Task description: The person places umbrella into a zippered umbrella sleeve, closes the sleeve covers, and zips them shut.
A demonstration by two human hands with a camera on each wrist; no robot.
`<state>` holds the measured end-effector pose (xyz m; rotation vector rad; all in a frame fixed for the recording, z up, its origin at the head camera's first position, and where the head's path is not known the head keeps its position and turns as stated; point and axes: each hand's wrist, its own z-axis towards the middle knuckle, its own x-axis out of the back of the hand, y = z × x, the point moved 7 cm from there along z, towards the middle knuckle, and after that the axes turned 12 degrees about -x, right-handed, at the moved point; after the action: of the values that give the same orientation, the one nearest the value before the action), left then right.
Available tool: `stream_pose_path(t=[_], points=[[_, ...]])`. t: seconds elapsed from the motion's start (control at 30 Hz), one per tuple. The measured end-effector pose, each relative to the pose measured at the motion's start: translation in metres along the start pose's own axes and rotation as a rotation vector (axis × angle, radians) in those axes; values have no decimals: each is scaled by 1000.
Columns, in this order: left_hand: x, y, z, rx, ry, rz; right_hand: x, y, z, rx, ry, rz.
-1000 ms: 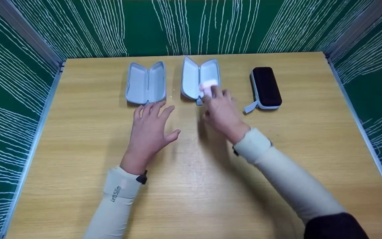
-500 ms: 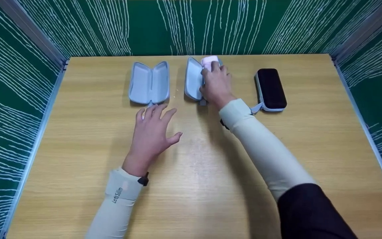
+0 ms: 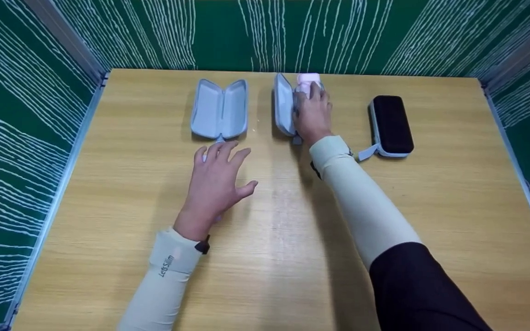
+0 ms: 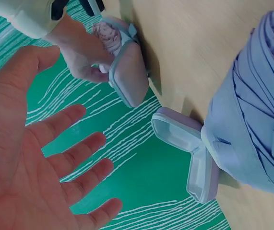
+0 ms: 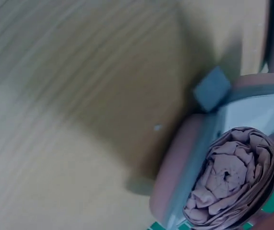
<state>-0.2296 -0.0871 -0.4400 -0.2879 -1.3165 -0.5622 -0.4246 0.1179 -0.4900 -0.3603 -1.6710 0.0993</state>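
Note:
My right hand grips a pink folded umbrella at the middle zip case. That case is spread open, with one half tilted up steeply. In the right wrist view the rolled fabric end of the pink umbrella sits within the case's rim. My left hand has its fingers spread, grasping nothing. Beside it, in the left wrist view, is a lilac-blue folded umbrella, mostly hidden under the hand in the head view.
A second pale blue zip case lies open at the back left. To the right lies a closed dark-topped case with a pale zip tab. Green panels with white lines border the wooden table.
My right hand has carried the pink umbrella farther back over the middle case, whose left half now stands steeper. My left hand keeps its spread pose, and the head view has shifted slightly.

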Motion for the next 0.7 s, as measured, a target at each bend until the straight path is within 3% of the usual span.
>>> stream_pose_path(t=[0.4,0.57,0.7], points=[[-4,-3,-5,-19,29,-8,-19,23,4,-32,-142,-11],[-4,-3,-5,-22,22,-21,-16,28,3,1,-170,-7],[-5,-3,-6,-23,18,-25,-3,37,0,-36,-204,74]])
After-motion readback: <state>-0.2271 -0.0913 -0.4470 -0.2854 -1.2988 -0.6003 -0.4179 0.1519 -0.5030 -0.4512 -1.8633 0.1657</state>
